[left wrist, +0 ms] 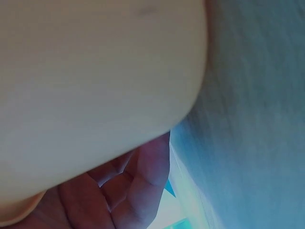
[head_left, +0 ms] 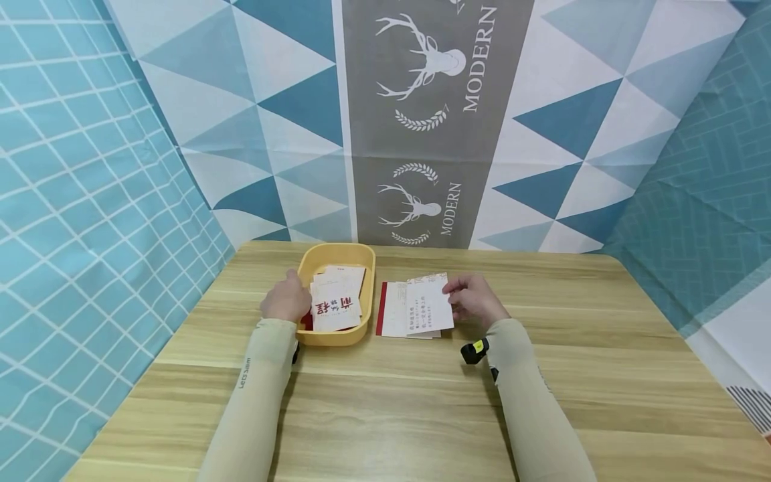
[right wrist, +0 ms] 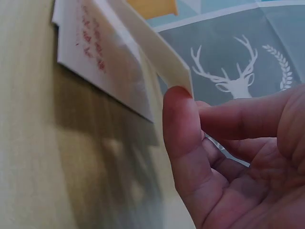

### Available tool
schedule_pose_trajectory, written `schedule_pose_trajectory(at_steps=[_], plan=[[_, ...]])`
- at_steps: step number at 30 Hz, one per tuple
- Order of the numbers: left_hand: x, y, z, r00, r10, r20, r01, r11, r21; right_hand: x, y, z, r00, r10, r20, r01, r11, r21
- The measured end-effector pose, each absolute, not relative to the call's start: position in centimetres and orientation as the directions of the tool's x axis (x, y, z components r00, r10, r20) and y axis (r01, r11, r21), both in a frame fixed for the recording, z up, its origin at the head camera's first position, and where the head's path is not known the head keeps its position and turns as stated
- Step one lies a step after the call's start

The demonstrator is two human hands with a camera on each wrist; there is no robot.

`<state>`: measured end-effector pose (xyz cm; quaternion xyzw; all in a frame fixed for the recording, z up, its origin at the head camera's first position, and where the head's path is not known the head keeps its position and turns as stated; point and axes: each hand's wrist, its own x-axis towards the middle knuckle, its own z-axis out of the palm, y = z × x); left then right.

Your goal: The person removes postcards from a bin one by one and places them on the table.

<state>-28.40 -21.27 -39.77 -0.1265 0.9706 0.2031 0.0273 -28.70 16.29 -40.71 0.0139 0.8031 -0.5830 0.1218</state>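
Between thumb and fingertips, my right hand [head_left: 476, 301] pinches the right edge of a white card [head_left: 432, 306] with printed characters. The right wrist view shows this card [right wrist: 164, 55] tilted up above another white card [right wrist: 102, 52] with red writing. Beneath it in the head view lie white cards [head_left: 394, 309] with a red strip on the left side. My left hand [head_left: 286, 299] grips the left side of a yellow plastic tray [head_left: 369, 284]. In the left wrist view, its curled fingers [left wrist: 147, 167] show beside the tray's pale wall [left wrist: 95, 86]. Several white and red cards [head_left: 334, 304] lie inside the tray.
Everything rests on a wood-grain table [head_left: 385, 415]. A patterned cloth [head_left: 415, 134] with deer heads hangs along the table's far edge. Blue grid-patterned cloth [head_left: 78, 201] borders the left side. A black and yellow wrist device [head_left: 476, 349] sits at the right cuff.
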Motion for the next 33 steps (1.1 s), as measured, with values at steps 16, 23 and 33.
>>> schedule_pose_trajectory(at_steps=[16,23,33], plan=[[-28.0,-21.0,-39.5,-0.967,-0.235,-0.101,-0.256,0.889,0.38,-28.8,16.0,-41.8,-0.963,-0.113,-0.245,0.194,0.341,-0.92],[-28.0,-21.1,-39.5,-0.965,-0.237,-0.109,-0.261,0.89,0.375,-28.6,15.7,-41.9,-0.967,-0.101,-0.234,0.176,0.404,-0.898],[-28.1,-21.1,-39.5,-0.967,-0.233,-0.106,-0.256,0.888,0.382,-28.6,15.4,-42.0,-0.975,-0.09,-0.201,0.136,0.473,-0.87]])
